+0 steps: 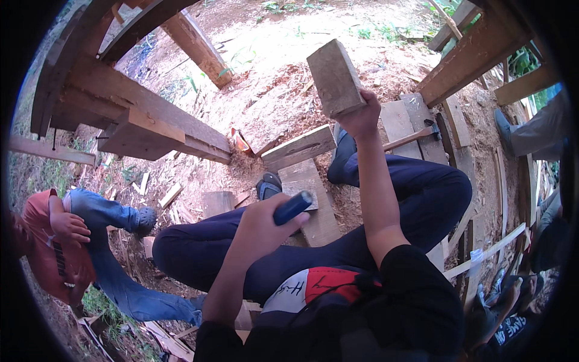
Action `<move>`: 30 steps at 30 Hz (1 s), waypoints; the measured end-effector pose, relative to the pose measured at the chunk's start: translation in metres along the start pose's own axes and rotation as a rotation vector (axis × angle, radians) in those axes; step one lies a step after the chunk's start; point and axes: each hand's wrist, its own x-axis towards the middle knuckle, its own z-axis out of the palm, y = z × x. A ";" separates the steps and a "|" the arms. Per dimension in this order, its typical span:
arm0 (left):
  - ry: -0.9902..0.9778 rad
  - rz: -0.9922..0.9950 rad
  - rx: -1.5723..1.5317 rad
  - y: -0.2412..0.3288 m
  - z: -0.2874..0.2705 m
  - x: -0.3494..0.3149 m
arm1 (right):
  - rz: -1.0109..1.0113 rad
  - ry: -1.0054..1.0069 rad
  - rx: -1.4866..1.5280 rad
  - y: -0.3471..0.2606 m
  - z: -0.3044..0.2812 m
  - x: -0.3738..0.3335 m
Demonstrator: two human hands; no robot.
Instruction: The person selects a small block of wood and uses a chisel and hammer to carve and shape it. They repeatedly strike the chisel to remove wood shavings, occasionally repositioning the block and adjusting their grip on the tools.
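My left hand [258, 232], in front of my lap, is closed round a dark blue handle [291, 208] with a pale, round end. The rest of that tool is hidden by my hand, so its kind cannot be told. Raised ahead on the right, my right hand [360, 117] grips a thick, greyish-brown wooden block [335, 78] by its lower end. The block is tilted and clear of the ground. Between my feet lie a short board [300, 147] with a dark slot and a wider plank [322, 223].
A hammer [410, 139] with a wooden handle rests on planks beside my right knee. Heavy timber frames [145, 108] stand on both sides. Wood shavings cover the ground [271, 102]. A person in jeans [120, 265] is at the left; another's grey trouser leg [540, 130] is at the right.
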 end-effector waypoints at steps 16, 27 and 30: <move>-0.313 0.219 0.917 -0.105 0.124 0.106 | -0.236 0.242 0.025 -0.014 -0.010 -0.038; 0.443 -0.039 0.280 -0.090 -0.033 0.189 | -0.203 0.380 0.006 0.003 0.024 -0.068; 0.501 -0.061 0.119 -0.106 -0.071 0.189 | -0.081 0.455 -0.133 0.008 0.033 -0.079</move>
